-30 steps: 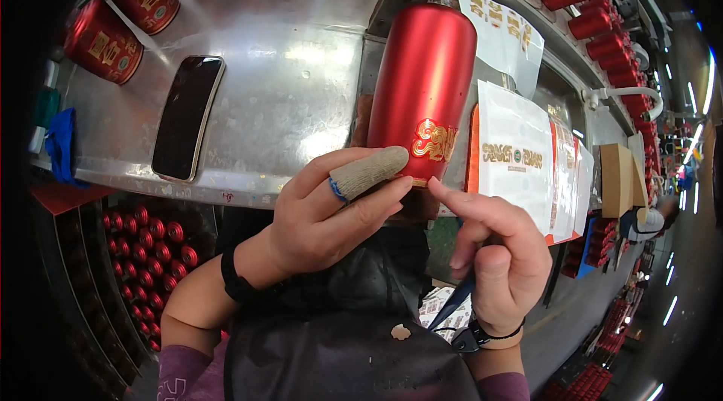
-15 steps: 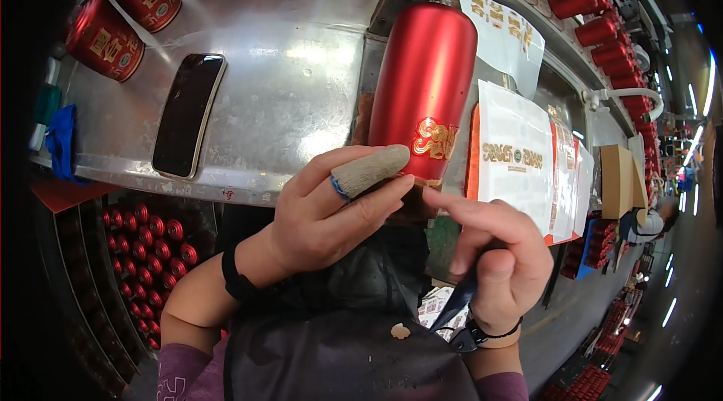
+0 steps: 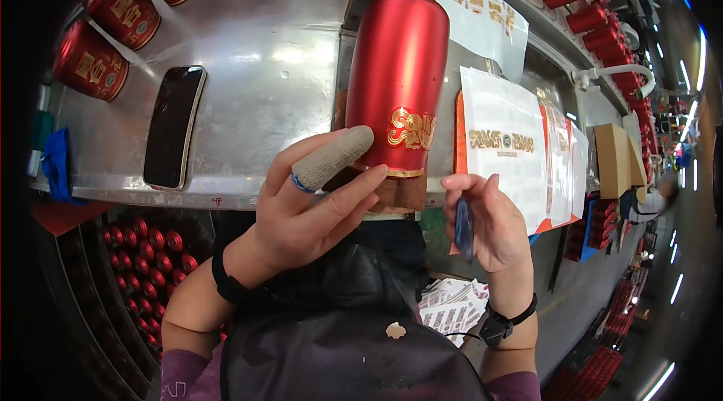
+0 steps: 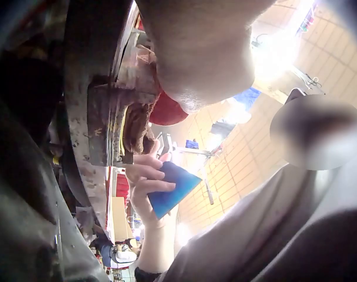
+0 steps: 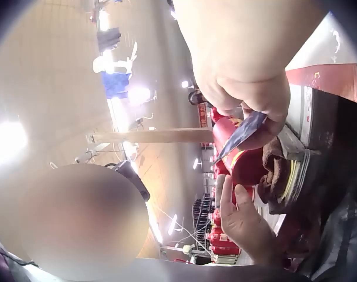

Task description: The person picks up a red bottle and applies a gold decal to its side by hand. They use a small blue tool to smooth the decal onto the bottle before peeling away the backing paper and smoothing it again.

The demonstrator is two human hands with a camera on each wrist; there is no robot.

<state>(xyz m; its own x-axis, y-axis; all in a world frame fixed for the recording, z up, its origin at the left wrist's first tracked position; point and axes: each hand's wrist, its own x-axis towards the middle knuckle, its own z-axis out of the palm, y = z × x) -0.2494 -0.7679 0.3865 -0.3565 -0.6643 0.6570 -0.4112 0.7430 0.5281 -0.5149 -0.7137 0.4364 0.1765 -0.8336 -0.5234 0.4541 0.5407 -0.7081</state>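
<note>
A glossy red bottle (image 3: pixel 399 62) lies on its side on a brown cloth (image 3: pixel 399 194), its base towards the person. A gold ornamental decal (image 3: pixel 410 130) sits on the bottle near that base. The left hand (image 3: pixel 309 213) rests at the base with its fingers extended; one finger wears a grey-beige cloth finger cover (image 3: pixel 331 158) and touches the bottle's side. Just right of the base, apart from the bottle, the right hand (image 3: pixel 501 231) holds a flat blue scraper (image 4: pixel 173 189) between fingers and thumb. The scraper shows nearly edge-on in the head view.
Decal sheets (image 3: pixel 501 141) in plastic lie right of the bottle, with another sheet (image 3: pixel 482 21) behind. A phone (image 3: pixel 175 126) lies on the metal bench (image 3: pixel 263 85). Red bottles (image 3: pixel 124 9) line its back left. Below left, several red bottles (image 3: pixel 147 250) fill a rack. Used papers (image 3: pixel 459 303) lie below.
The right hand has drawn back from the bottle's base, and its fingers have shifted onto the scraper that was tucked in the palm. The left hand stays by the base. The head view has turned slightly.
</note>
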